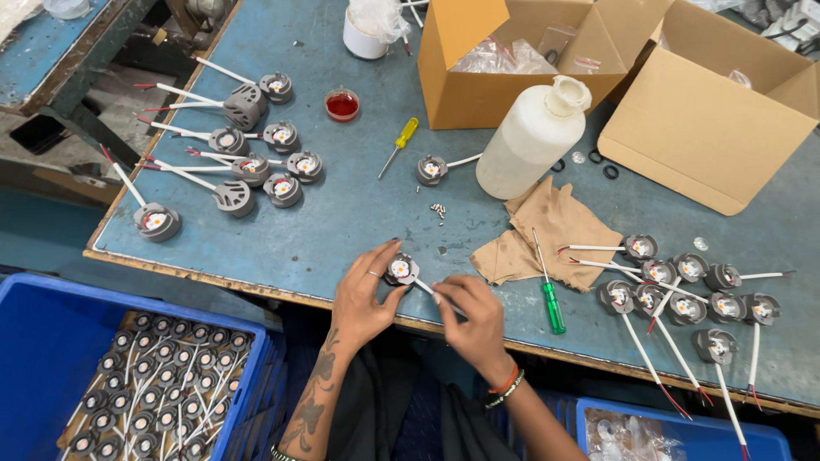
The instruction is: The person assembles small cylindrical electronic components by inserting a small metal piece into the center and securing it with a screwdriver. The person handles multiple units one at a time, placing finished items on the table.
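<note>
Lamp part (401,270), small and round, sits pinched in our left hand (363,294) over the worktop (342,213) edge; our right hand (472,314) pinches its white wire (424,288).

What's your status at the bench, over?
Left hand grips small round lamp unit. Right hand pinches its white lead. Green screwdriver beside right hand, not obstructing.

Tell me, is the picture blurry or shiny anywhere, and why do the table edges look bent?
Head view: mostly sharp and evenly lit, with soft shadows; the right hand looks slightly blurred beside the left hand holding the small round lamp part; mild glare on the white bottle; the wide lens bows the table edges.
</note>
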